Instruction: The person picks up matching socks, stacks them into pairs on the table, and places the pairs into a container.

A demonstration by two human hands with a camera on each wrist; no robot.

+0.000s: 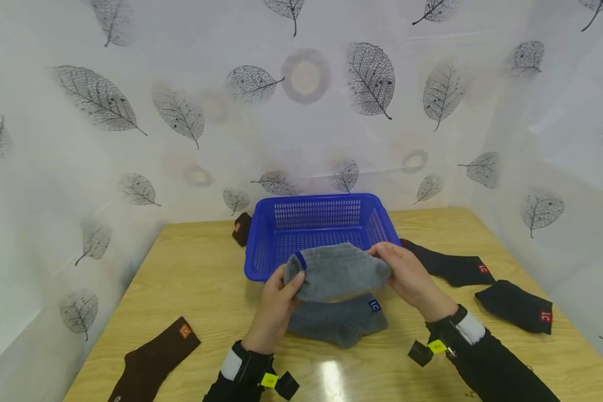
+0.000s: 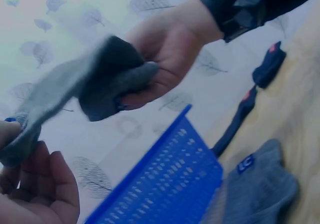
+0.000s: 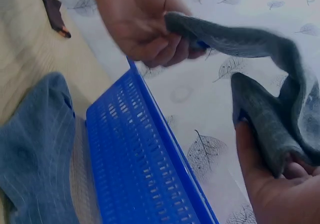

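While both hands held it up over the near rim of the blue plastic basket (image 1: 316, 223), the grey sock (image 1: 339, 271) hung stretched between them, clear of the table. The left hand (image 1: 276, 307) pinched the cuff end, the one with a small blue mark, its fingers and thumb curled round the fabric. The right hand (image 1: 407, 273) gripped the other end, bunched in its curled fingers; the left wrist view showed that end folded into the palm. A second grey sock (image 1: 339, 324), bearing a blue label, lay flat on the wooden table (image 1: 191, 279) directly beneath the held one, just in front of the basket and between the two forearms. The basket stood at the back middle of the table, near the leaf-patterned wall (image 1: 181, 111). To the right of it lay two black socks (image 1: 452, 268) with red labels, one beside the basket and the other (image 1: 517, 307) nearer the table's right edge. A brown sock (image 1: 153, 360) with an orange label lay at the front left, well apart from the hands, and another dark brown one (image 1: 241, 229) showed just behind the basket's left corner.
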